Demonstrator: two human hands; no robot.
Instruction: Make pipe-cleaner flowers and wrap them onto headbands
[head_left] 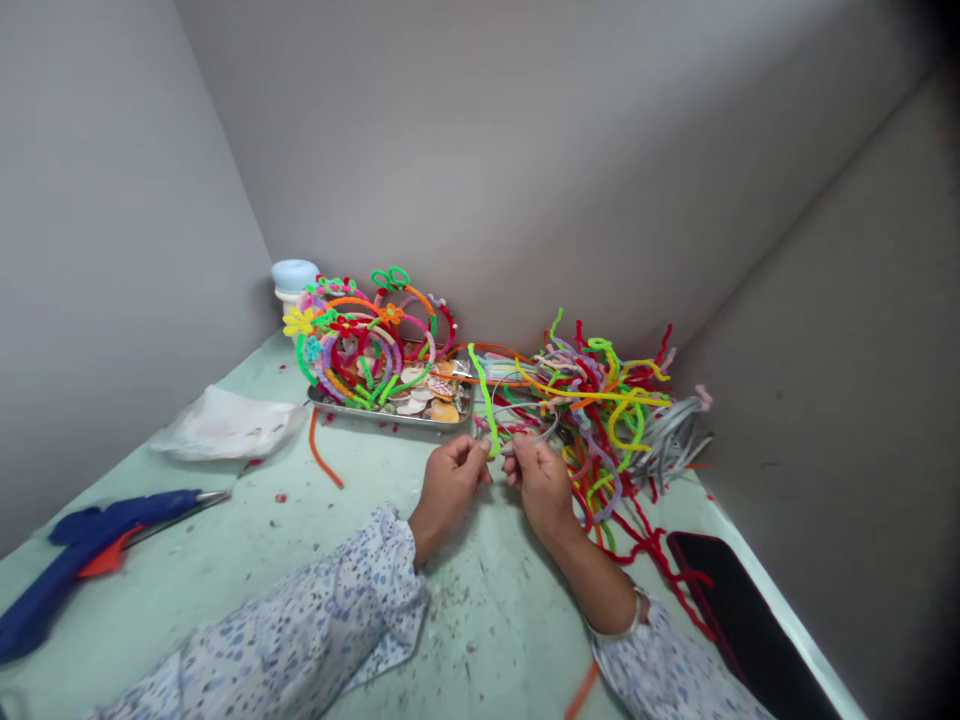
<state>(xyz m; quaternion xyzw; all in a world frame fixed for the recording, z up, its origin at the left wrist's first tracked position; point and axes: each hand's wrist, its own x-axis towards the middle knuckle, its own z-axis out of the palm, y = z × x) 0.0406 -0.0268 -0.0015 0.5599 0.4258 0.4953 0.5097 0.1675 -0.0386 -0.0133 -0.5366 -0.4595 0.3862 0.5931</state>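
A bright green pipe cleaner point(484, 397) stands up from the fingertips of my left hand point(452, 490), which is closed around its lower end. Close beside it, my right hand point(541, 487) pinches a thin grey hoop point(556, 424), like a bare headband. The hoop's far side curves away behind the green pipe cleaner. The two hands are held a little apart above the table, fingertips facing each other. My fingers partly hide where the green strand and the hoop come together, so I cannot tell whether they are joined.
Decorated pipe-cleaner headbands point(352, 340) rest on a metal tray point(375, 412) holding shells. Loose pipe cleaners point(600, 400) and grey bands point(675, 435) heap at right, near a phone point(742, 620). A blue glue gun point(97, 540) and white plastic bag point(229, 425) lie left.
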